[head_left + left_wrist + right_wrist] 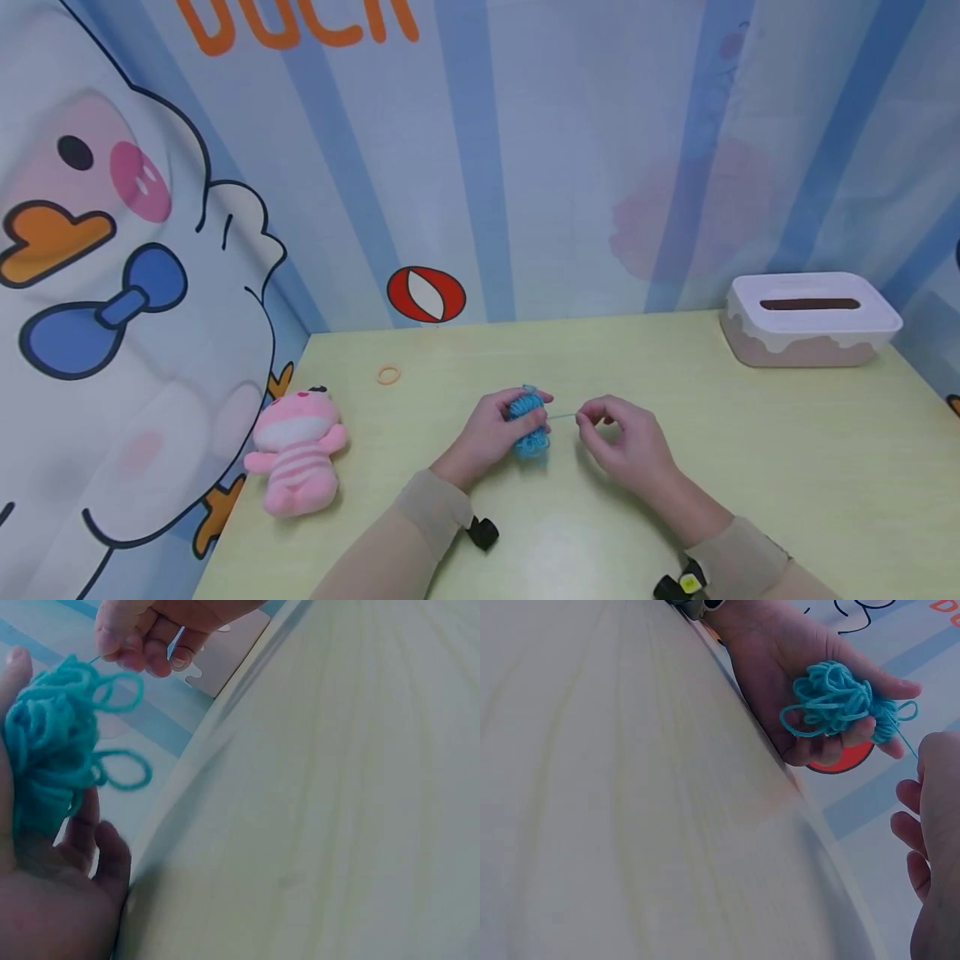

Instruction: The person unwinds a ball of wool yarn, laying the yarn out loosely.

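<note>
A small bundle of turquoise yarn [529, 442] is gripped in my left hand [487, 435], between thumb and fingers, above the table. Loose loops stick out of the bundle [56, 727] in the left wrist view. To its right, my right hand [628, 442] pinches the yarn's loose end between thumb and forefinger. A short strand [562, 416] runs straight from the bundle to those fingertips. Seen from the right wrist, the left hand [780, 667] has its fingers curled round the wound yarn [832, 701], whose middle is narrower than its looped end.
A pink plush toy [300, 454] with a striped belly lies on the table [570, 533] at the left. Behind it is a thin orange ring [388, 375]. A white and beige tissue box [810, 321] stands at the back right, against a printed blue curtain [570, 167].
</note>
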`<act>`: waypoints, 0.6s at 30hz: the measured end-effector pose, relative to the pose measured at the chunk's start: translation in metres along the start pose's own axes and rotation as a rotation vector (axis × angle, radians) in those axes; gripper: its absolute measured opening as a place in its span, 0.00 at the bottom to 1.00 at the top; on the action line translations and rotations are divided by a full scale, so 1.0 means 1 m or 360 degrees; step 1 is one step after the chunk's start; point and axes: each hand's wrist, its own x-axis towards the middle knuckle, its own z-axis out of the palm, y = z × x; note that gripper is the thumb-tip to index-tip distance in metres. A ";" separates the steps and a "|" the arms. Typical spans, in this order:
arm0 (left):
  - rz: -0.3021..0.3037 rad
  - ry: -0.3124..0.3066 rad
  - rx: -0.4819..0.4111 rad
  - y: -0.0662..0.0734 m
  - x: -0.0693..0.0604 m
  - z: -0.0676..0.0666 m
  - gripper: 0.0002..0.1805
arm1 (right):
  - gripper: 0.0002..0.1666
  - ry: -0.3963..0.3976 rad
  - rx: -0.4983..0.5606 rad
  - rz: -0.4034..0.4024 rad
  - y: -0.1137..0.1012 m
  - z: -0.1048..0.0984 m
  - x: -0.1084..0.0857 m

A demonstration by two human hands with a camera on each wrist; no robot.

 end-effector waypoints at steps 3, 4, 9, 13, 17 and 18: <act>0.0015 0.0048 0.0034 -0.001 -0.001 0.000 0.21 | 0.03 -0.0012 0.0002 0.0011 0.000 0.000 0.000; 0.0018 0.0048 0.0003 -0.001 -0.001 -0.001 0.21 | 0.02 -0.0017 0.0003 0.0015 0.000 0.000 -0.001; 0.0046 -0.0004 -0.0111 -0.002 -0.004 -0.002 0.20 | 0.02 -0.0024 -0.0017 0.0041 0.002 -0.001 -0.002; 0.0071 0.0002 -0.0077 -0.002 -0.003 -0.005 0.21 | 0.03 -0.0004 -0.0027 0.0042 0.004 -0.005 -0.001; 0.0064 -0.0003 -0.0179 -0.001 -0.001 -0.007 0.25 | 0.02 0.0009 -0.0024 0.0045 0.005 -0.008 0.001; 0.0068 -0.0015 -0.0235 -0.001 -0.001 -0.007 0.26 | 0.02 0.0012 -0.0026 0.0046 0.006 -0.009 0.001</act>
